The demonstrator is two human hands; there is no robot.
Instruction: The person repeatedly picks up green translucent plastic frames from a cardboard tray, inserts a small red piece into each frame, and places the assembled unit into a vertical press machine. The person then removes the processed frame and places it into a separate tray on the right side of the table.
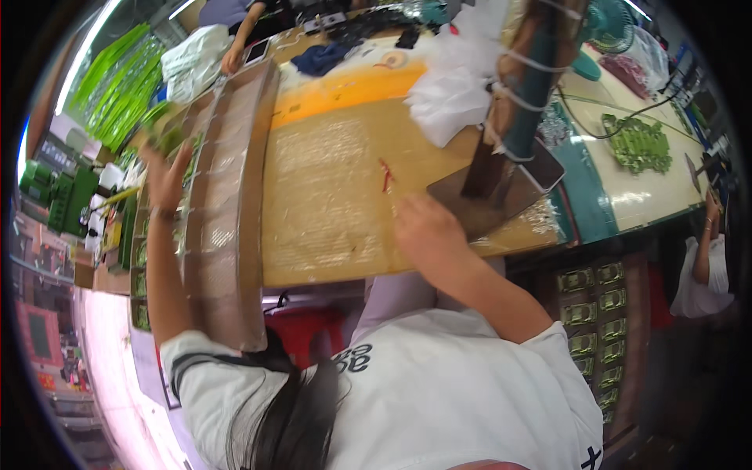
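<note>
My left hand (166,184) reaches over the compartmented tray on the left, its fingers spread apart. Just beyond its fingertips is a blurred green piece (166,139); I cannot tell whether they touch. Over the brown tabletop (321,196), my right hand (427,235) has its fingers curled together, and whatever they hold is hidden. A small, thin red piece (385,176) is just past those fingertips. The long divided tray (254,157) lies along the table's left side, and green parts show in the row beyond it.
A dark post with a flat base plate (489,200) stands right of my right hand, beside a phone (542,166). White plastic bags (454,86) lie behind. Green parts (636,143) are piled on the right table. A co-worker's hand (233,59) is at the tray's far end.
</note>
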